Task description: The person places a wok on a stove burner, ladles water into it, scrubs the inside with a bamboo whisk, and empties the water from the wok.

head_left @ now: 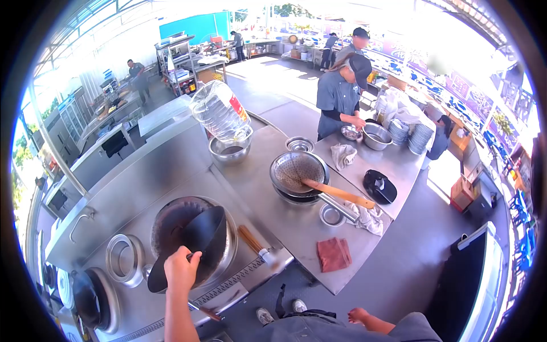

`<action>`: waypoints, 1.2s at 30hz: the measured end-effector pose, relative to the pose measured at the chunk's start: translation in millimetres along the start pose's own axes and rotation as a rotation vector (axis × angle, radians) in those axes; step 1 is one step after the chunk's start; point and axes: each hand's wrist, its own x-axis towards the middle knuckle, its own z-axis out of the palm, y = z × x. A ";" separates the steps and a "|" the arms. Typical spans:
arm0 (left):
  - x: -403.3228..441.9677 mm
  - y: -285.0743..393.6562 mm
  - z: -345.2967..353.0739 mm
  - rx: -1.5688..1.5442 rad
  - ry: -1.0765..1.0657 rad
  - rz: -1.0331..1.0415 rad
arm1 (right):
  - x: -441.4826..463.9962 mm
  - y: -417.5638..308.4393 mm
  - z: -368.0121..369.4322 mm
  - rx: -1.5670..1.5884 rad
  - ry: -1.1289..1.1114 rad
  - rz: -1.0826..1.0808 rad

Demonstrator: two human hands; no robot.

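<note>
My left hand (182, 269) is closed on the near rim of a black wok (208, 236), where its handle seems to be. The wok is tilted up on edge over the round, dark burner well (171, 219). Beside the well lies a bamboo-stick brush (250, 238) with a white band. A utensil with a wooden handle (208, 311) sticks out at the stove's front edge, below my wrist. My right hand (359, 315) hangs low beside my body, away from the counter, its fingers loosely apart with nothing visible in them.
Left of the wok are a metal pot (124, 259) and another dark wok (90, 300). On the right counter sit a perforated strainer (293, 171) over a pan, a wooden-handled tool (339, 192), a red cloth (334, 255) and a black cap (380, 187). A co-worker (340, 97) works beyond.
</note>
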 end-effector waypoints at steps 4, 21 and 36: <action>-22.7 -37.1 25.5 -0.022 -0.017 -0.017 | -19.2 -11.6 16.3 0.052 0.044 -0.047; -59.5 -137.1 148.5 -0.013 -0.314 -0.226 | -63.6 -61.5 48.2 -0.792 -0.044 -0.794; -75.5 -122.4 130.2 0.025 0.002 -0.105 | -63.1 -136.5 50.3 -0.311 -0.051 -0.485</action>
